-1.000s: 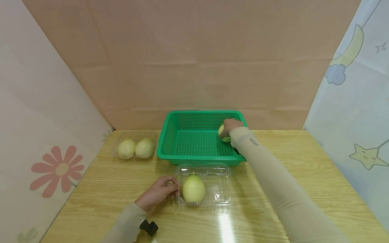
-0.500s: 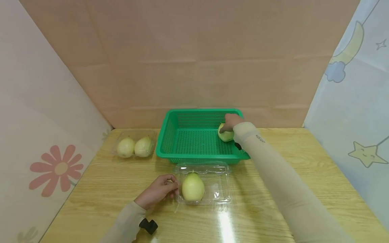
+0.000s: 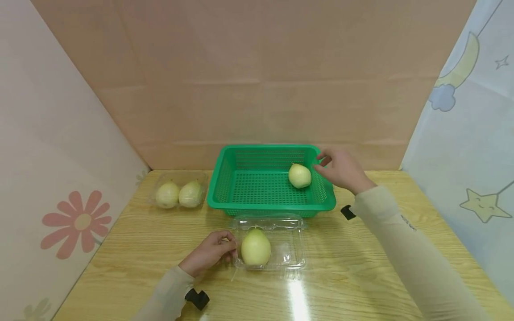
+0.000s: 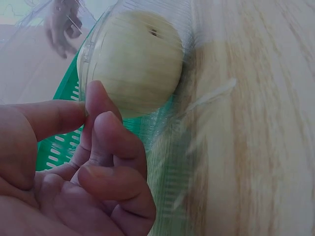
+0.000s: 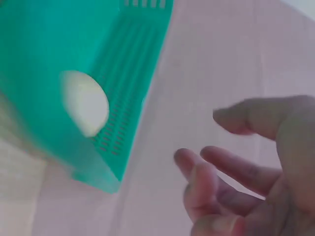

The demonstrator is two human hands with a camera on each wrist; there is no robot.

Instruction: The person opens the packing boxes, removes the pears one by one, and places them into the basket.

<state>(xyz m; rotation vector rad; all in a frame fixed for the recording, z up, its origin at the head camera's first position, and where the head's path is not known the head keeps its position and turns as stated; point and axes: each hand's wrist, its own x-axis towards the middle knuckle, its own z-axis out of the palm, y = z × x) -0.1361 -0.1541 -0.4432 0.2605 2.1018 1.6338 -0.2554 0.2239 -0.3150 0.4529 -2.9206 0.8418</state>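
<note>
Left hand (image 3: pixel 210 253) is pinching the box (image 3: pixel 282 240); half-spread right hand (image 3: pixel 341 169) is holding nothing; the nearby pear (image 3: pixel 300 176) (probably bruisable) is inviting a waist grip.

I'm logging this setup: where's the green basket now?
In the head view, the green basket stands toward the far side of the table, right of two packed pears and behind the one-pear container.

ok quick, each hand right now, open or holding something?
Left hand: pinching the edge of the nearer clear container.
Right hand: open, holding nothing.
</note>
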